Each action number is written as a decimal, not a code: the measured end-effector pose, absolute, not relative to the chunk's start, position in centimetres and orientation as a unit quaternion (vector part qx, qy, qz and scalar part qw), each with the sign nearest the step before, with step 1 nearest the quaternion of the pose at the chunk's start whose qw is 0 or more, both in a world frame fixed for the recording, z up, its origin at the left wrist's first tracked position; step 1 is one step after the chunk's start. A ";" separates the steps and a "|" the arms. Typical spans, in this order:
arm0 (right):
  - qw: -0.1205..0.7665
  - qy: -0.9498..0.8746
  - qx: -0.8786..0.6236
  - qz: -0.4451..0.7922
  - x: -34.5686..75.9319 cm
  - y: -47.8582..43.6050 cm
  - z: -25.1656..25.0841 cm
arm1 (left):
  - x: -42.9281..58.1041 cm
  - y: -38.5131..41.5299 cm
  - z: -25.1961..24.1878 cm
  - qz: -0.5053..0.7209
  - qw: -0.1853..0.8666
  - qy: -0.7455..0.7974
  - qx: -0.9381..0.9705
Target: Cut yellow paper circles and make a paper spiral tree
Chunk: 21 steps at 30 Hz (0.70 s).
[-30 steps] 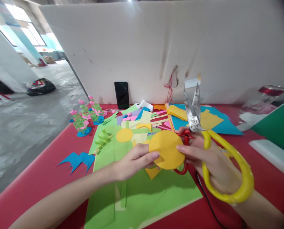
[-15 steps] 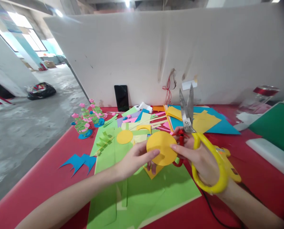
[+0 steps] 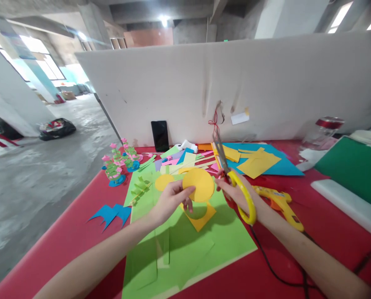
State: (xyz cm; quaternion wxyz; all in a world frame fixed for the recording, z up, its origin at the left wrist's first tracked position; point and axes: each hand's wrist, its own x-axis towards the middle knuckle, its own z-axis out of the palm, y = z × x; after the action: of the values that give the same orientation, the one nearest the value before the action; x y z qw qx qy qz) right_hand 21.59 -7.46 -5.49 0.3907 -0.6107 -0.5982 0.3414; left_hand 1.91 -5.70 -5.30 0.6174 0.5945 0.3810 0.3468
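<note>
My left hand (image 3: 169, 200) pinches a yellow paper circle (image 3: 199, 184) by its left edge, held above the green sheet (image 3: 191, 249). My right hand (image 3: 240, 195) grips the yellow-handled scissors (image 3: 235, 182), its fingers through the loops. The blades point up and away, just right of the circle, and look nearly closed. Below the circle lies a yellow offcut (image 3: 199, 214) with a round hole cut out of it.
A red table (image 3: 57, 236) carries coloured paper sheets (image 3: 260, 164), a smaller yellow circle (image 3: 163, 182), blue cut-outs (image 3: 111, 212), paper flowers (image 3: 118, 164), a yellow glue gun (image 3: 279, 201) with black cord, a phone (image 3: 159, 136) leaning on the white partition (image 3: 235, 83), and a green board (image 3: 356, 168) at right.
The view has lifted and pulled back. Both hands with circle and scissors have moved away from me toward the table's middle; the scissor blades, spread before, have come nearly together.
</note>
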 end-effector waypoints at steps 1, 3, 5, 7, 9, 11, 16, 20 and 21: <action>0.346 -0.615 -0.627 0.331 21.7 -7.5 -5.8 | 1.4 -5.7 -5.4 0.357 0.614 0.387 0.589; 0.242 -0.645 -0.651 0.318 21.7 -7.8 -6.6 | 0.3 -5.9 -5.7 0.386 0.604 0.398 0.573; 0.145 -0.661 -0.671 0.304 21.5 -8.2 -7.2 | -1.0 -6.1 -6.0 0.431 0.587 0.409 0.550; 0.078 -0.665 -0.690 0.275 21.1 -8.5 -7.6 | -2.2 -6.4 -6.2 0.473 0.573 0.417 0.524; 0.039 -0.671 -0.702 0.236 20.7 -8.6 -7.5 | -3.2 -6.8 -6.4 0.504 0.564 0.423 0.499; 0.017 -0.676 -0.708 0.201 20.3 -8.6 -7.4 | -4.0 -7.2 -6.6 0.531 0.557 0.427 0.475; -0.018 -0.684 -0.718 0.124 19.7 -8.5 -7.6 | -5.0 -8.2 -7.7 0.568 0.555 0.443 0.417; -0.040 -0.675 -0.731 0.086 19.9 -8.0 -8.7 | -4.7 -9.0 -9.3 0.519 0.602 0.465 0.389; -0.043 -0.673 -0.734 0.082 20.1 -7.9 -9.0 | -4.5 -9.2 -9.7 0.502 0.616 0.470 0.385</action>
State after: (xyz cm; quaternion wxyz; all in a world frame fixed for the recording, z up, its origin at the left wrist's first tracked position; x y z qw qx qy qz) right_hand 20.06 -7.85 -9.03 -0.0430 -0.7343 -0.6725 0.0816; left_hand -4.54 -9.22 -9.65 0.6160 0.3847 0.4699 0.5017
